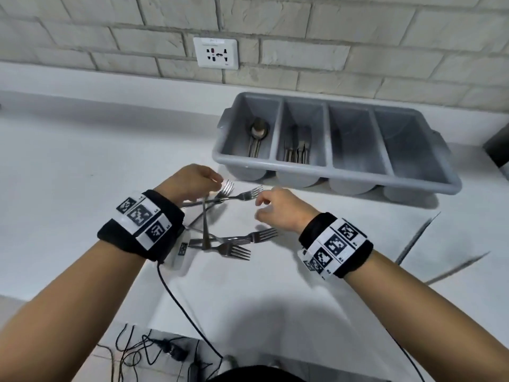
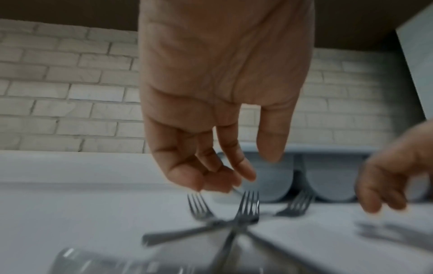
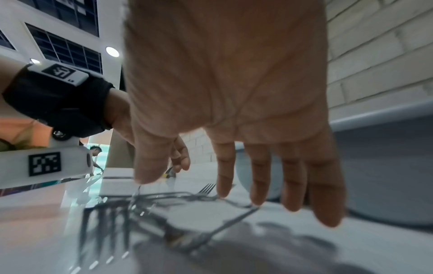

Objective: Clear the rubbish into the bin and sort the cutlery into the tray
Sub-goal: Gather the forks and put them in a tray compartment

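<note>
Several steel forks (image 1: 228,241) lie crossed in a loose pile on the white counter, also seen blurred from the wrists (image 2: 246,213) (image 3: 164,200). My left hand (image 1: 214,183) hovers over the pile's far end, fingers loosely curled just above upturned tines (image 2: 234,178), with nothing visibly held. My right hand (image 1: 260,208) reaches in from the right with fingers spread and straight (image 3: 199,189), close over the forks. Behind them stands the grey four-compartment cutlery tray (image 1: 358,172), with spoons (image 1: 259,133) in its leftmost slot and forks (image 1: 297,153) in the second.
Two blurred dark knives (image 1: 416,238) lie on the counter to the right. A black object (image 1: 498,150) sits at the far right edge. A brick wall with a socket (image 1: 216,53) backs the counter. Cables (image 1: 154,351) hang at the front edge.
</note>
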